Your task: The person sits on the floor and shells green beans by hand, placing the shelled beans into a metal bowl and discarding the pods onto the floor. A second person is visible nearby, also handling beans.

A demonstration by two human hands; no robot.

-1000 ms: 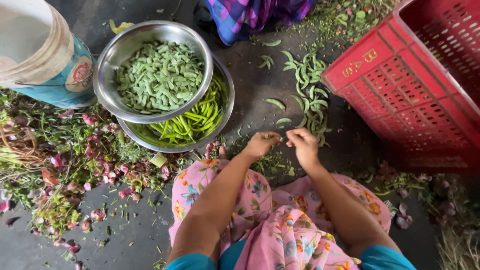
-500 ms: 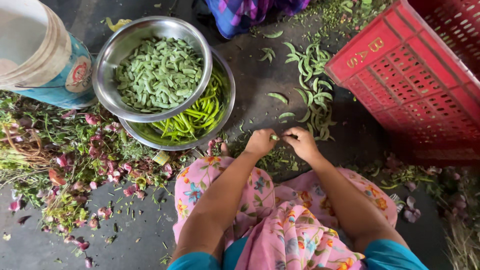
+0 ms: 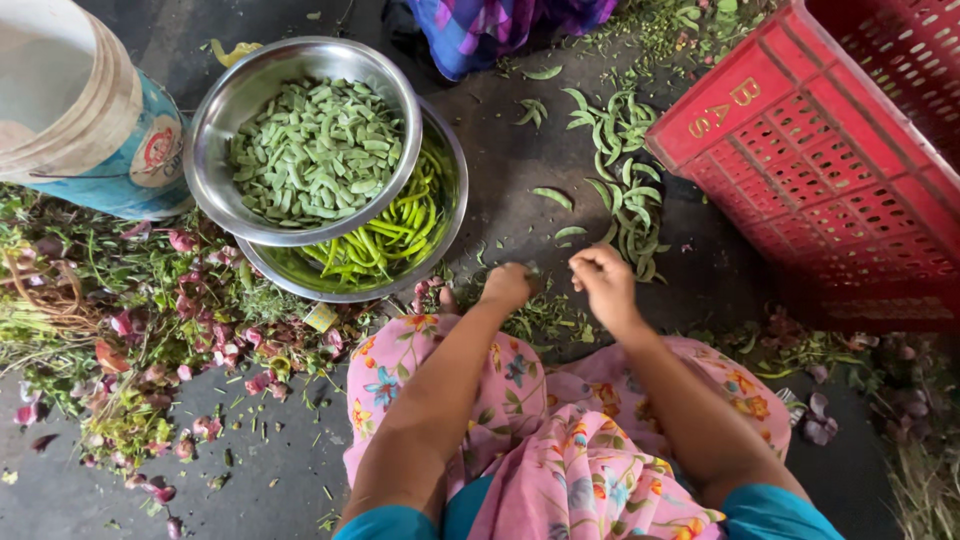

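My left hand [image 3: 508,286] and my right hand [image 3: 603,282] are close together just above the dark floor, in front of my knees in pink flowered cloth. The fingers of both are pinched, and a small green bean piece seems to sit between them, though it is too small to be sure. A loose pile of flat green beans [image 3: 625,175] lies on the floor just beyond my right hand. A steel bowl [image 3: 215,110] full of cut green bean pieces rests on a second steel bowl [image 3: 452,215] holding long green pods, left of my left hand.
A red plastic crate [image 3: 800,170] stands at the right. A white and blue bucket [image 3: 90,120] stands at the top left. Green trimmings and pink petals [image 3: 150,340] litter the floor on the left. Another person's purple checked cloth [image 3: 490,25] is at the top.
Both hands have shifted slightly toward me and to the right along the floor, staying close together. The view has drifted a little; the bowls and crate have not moved.
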